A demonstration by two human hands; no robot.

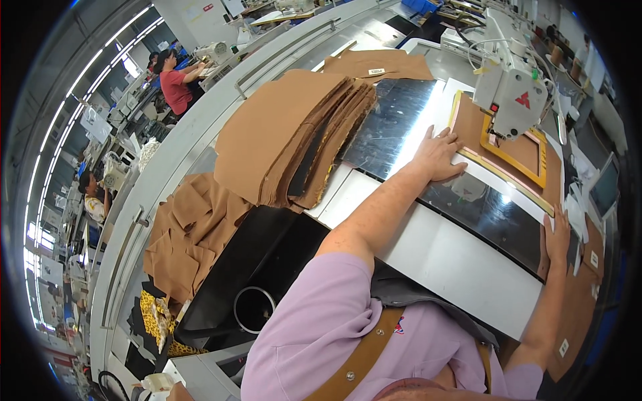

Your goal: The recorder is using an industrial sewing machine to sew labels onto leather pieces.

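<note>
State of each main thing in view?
Left hand: open, resting at white board.
Right hand: open, at the board's right end.
Yellow frame: lying flat on brown panel.
Sewing head: above frame; running or stopped, cannot tell.
Brown stack: layered, edges uneven.
Loose brown pieces: heaped, overlapping.

You're in a sewing workshop, and a busy one! Over your bench's (180,157) far right corner hangs a big white industrial sewing head (518,100). Swing to the left edge: a thick stack of cut brown pieces (274,127), a loose heap of brown offcuts (190,234) right beside it. And past that edge, co-workers (176,87) sit at sewing machines (212,51) of their own, beneath long strip lights (127,27)!
</note>
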